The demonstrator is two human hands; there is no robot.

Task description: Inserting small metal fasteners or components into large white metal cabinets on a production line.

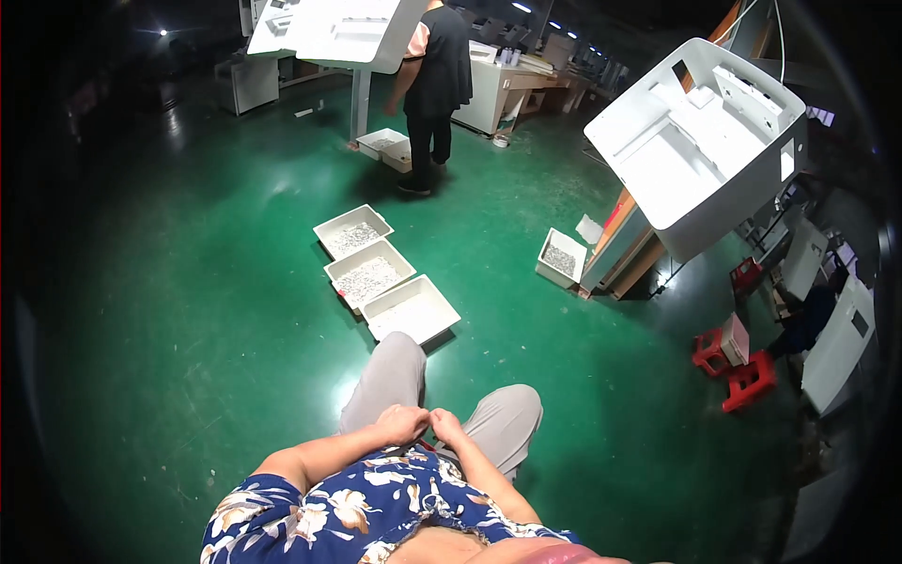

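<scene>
Over my lap, my left hand [402, 425] and my right hand [447, 428] meet at the fingertips. Both have curled, closed fingers; whatever they may pinch is too small or hidden to make out. A bit of red shows just below them, between my grey trouser legs. Just past my left knee stands the nearest off-white bin [413, 312], with little visible in it. Behind it are a middle bin [399, 258] and a far bin [324, 230], both holding many small pale pieces.
Large white housings stand raised at right [658, 179] and top left [385, 47]. A small bin of grey pieces [554, 273] sits by the right stand. Beyond, a person in dark clothes [442, 66] stands beside more bins [381, 141]. Red stools [749, 381] are at far right.
</scene>
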